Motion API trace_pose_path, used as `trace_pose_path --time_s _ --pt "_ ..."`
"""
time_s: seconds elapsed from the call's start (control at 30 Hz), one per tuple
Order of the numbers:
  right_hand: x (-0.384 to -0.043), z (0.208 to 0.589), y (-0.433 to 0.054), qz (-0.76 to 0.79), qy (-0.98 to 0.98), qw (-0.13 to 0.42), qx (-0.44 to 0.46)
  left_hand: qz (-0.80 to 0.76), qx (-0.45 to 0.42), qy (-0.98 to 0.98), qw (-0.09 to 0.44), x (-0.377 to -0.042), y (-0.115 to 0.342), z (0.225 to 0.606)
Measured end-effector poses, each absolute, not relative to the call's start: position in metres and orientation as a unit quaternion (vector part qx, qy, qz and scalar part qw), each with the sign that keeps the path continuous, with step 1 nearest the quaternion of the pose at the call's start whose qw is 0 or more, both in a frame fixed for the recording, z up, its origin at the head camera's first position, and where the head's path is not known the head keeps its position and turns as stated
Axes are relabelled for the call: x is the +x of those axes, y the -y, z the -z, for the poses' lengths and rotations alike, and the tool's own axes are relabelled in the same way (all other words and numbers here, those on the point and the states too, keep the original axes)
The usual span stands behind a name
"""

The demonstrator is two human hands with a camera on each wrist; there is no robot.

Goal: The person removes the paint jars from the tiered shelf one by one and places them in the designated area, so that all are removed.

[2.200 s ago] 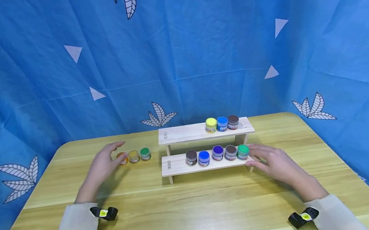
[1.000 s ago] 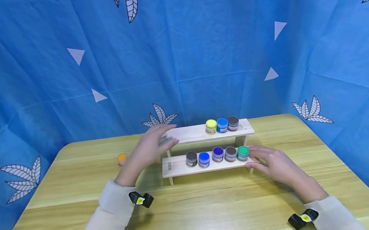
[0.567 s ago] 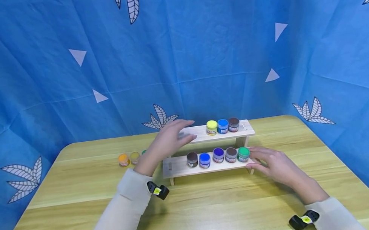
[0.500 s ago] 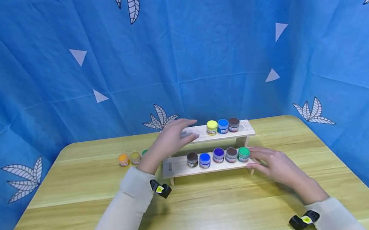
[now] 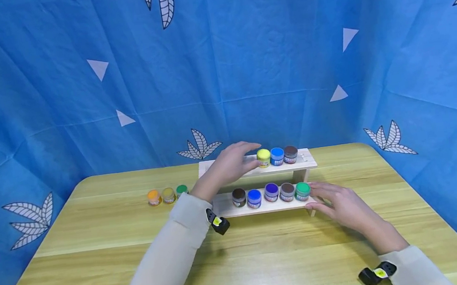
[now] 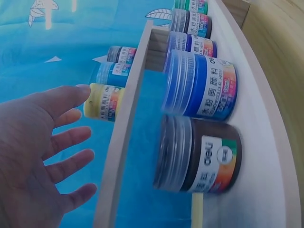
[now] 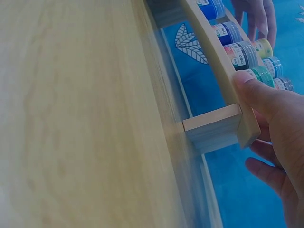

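A two-tier wooden display rack (image 5: 261, 208) stands on the table with paint jars on both steps. My left hand (image 5: 231, 164) is at the upper step, thumb and fingers spread on the left side of the yellow paint jar (image 5: 263, 158). In the left wrist view the thumb tip lies against or very near that yellow jar (image 6: 105, 102); the other fingers are apart. My right hand (image 5: 339, 203) holds the right end of the lower step beside a green paint jar (image 5: 302, 191). The right wrist view has its thumb (image 7: 256, 90) on the front edge, with fingers behind the board.
A blue jar (image 5: 277, 156) and a brown jar (image 5: 290, 154) stand right of the yellow one. Several dark, blue and purple jars (image 5: 271, 192) line the lower step. Orange (image 5: 154, 197), ochre (image 5: 168, 195) and green (image 5: 181, 190) jars sit on the table at left.
My left hand has moved right from the three table jars, over the upper step, to the yellow jar. Those jars remain on the table. My right hand stays at the rack's end.
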State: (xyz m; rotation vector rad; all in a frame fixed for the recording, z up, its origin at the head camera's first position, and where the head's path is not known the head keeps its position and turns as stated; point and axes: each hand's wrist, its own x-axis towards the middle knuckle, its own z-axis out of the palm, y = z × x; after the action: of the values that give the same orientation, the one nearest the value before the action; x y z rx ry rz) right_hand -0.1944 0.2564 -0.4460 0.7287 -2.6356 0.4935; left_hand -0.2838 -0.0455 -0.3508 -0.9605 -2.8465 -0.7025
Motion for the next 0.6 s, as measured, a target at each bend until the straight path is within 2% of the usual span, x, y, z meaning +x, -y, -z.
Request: trace_pose_path --time_s 0.3,0.6 --pt "-0.194 0.447 -0.256 -0.176 0.931 0.186 0.259 0.241 -0.296 0.925 -0.002 -0.290 0.032 0.353" --pt "-0.195 0.448 -0.257 -0.178 0.933 0.181 0.257 0.242 -0.296 0.924 0.008 -0.292 0.024 0.357"
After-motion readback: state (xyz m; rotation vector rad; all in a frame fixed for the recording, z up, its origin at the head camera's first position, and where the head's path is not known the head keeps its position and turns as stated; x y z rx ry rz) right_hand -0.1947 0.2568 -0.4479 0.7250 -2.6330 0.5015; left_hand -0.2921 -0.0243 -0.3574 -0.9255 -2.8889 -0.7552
